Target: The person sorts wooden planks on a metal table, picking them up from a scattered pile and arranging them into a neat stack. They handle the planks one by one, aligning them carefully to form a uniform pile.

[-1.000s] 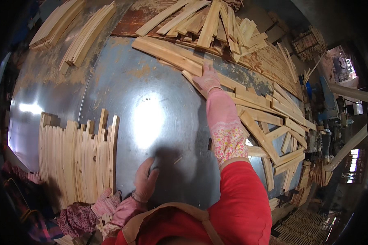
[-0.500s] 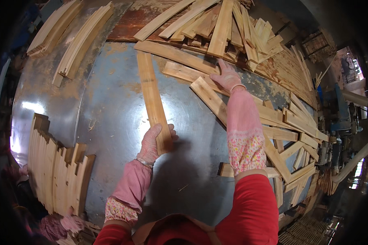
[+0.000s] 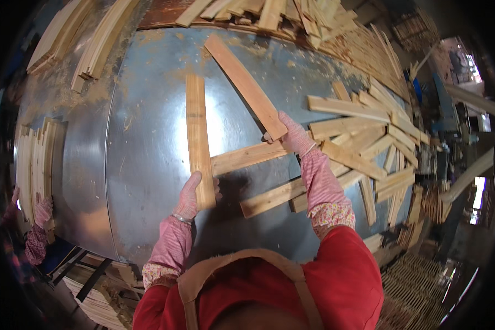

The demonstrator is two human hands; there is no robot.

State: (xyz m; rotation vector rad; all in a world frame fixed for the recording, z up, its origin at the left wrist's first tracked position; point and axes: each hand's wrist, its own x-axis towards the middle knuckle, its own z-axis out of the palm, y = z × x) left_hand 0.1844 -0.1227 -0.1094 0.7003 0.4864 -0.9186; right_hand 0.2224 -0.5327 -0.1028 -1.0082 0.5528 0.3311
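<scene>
My left hand, in a pale pink work glove, is closed round the near end of a curved wooden slat that points away from me. In my gloved right hand is the near end of a second, reddish wooden slat, slanting up to the left. Beneath my right hand another board lies on the metal table, its left end close by the slat in my left hand. Nearer to me rests one more board.
A jumble of loose slats covers the table's right side. More boards are heaped at the far edge. Curved stacks stand far left. At the left edge, another person's gloved hands hold a bundle of slats.
My right hand has taken up a slat from the far boards and drawn it nearer. Loose boards have shifted toward me. The other person's bundle has moved away and left.
</scene>
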